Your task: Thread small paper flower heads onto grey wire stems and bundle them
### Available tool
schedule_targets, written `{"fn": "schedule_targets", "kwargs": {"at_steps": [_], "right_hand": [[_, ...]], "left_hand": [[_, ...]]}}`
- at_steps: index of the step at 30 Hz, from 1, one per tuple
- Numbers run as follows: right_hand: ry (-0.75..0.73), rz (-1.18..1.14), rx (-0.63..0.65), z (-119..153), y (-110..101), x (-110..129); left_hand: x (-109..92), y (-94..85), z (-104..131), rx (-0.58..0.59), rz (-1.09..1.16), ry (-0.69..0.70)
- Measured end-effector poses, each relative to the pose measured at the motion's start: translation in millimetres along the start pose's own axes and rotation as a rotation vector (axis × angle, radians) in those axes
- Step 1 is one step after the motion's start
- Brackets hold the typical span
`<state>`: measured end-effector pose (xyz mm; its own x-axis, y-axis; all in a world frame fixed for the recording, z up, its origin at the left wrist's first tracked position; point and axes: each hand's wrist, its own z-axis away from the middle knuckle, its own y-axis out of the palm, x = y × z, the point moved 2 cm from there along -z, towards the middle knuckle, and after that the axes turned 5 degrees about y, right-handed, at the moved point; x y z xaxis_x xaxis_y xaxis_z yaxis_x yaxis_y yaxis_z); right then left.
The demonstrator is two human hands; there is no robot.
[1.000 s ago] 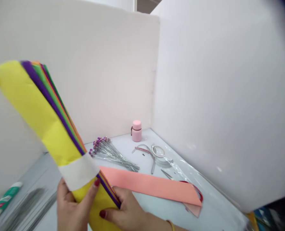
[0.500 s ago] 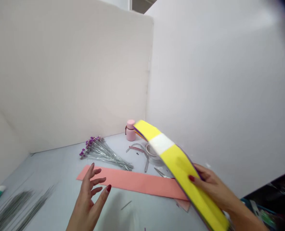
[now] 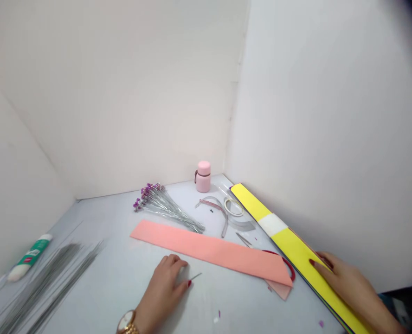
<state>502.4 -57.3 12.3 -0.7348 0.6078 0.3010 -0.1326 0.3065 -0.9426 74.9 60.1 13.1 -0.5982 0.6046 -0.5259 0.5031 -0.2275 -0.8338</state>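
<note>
My right hand (image 3: 345,278) grips a long, narrow stack of folded coloured paper (image 3: 296,246), yellow on top with a white band around it. The stack lies along the right-hand wall, its thumb side facing up. My left hand (image 3: 166,283), wearing a gold watch (image 3: 125,321), rests low over the table with curled fingers and a gap between thumb and forefinger. Beside its thumb tip is a short thin piece of wire (image 3: 196,276). A pink folded paper strip (image 3: 206,246) lies just beyond it, partly covering red-handled scissors (image 3: 290,269).
Purple-tipped silver stems (image 3: 171,208) lie in a bundle at the back. Near the corner are a pink bottle (image 3: 203,178), a tape roll (image 3: 234,207) and a curled measuring tape (image 3: 218,206). Grey wires (image 3: 53,273) and a green-white glue bottle (image 3: 32,255) are at left.
The yellow-topped paper stack came down from the air to the right side, still in my right hand. My left hand lowered to the table beside the short wire. The view shifted left.
</note>
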Motion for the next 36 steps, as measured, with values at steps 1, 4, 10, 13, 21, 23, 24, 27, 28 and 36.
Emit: {"fn": "schedule_targets", "kwargs": {"at_steps": [1, 4, 10, 13, 21, 23, 24, 27, 28, 36], "right_hand": [[-0.011, 0.016, 0.017, -4, 3, -1], [-0.024, 0.060, 0.008, -12, 3, 2], [-0.199, 0.046, -0.039, -8, 8, 42], [-0.387, -0.026, 0.104, 9, 21, 80], [-0.671, -0.098, 0.362, 39, 16, 154], [-0.640, -0.090, 0.332, 24, 16, 166], [-0.608, -0.079, 0.297, 14, 19, 172], [-0.474, -0.037, 0.163, -23, 32, 191], [-0.423, -0.021, 0.125, -35, 37, 196], [-0.176, -0.046, 0.097, -97, 38, 179]], "left_hand": [[-5, 4.3, -2, 0.018, -0.023, 0.008], [-14, 12.6, -7, 0.051, -0.090, 0.028], [-8, 12.4, -9, 0.107, -0.066, 0.109], [-2, 13.5, -18, 0.014, -0.111, 0.123], [24, -5.7, -22, 0.106, -0.244, 0.094], [35, -17.8, -10, 0.074, -0.223, 0.115], [42, -22.1, -3, 0.050, -0.217, 0.129], [58, -24.3, 15, -0.058, -0.234, 0.163], [63, -21.5, 19, -0.098, -0.236, 0.164], [81, 7.2, 34, -0.277, -0.260, 0.151]]}}
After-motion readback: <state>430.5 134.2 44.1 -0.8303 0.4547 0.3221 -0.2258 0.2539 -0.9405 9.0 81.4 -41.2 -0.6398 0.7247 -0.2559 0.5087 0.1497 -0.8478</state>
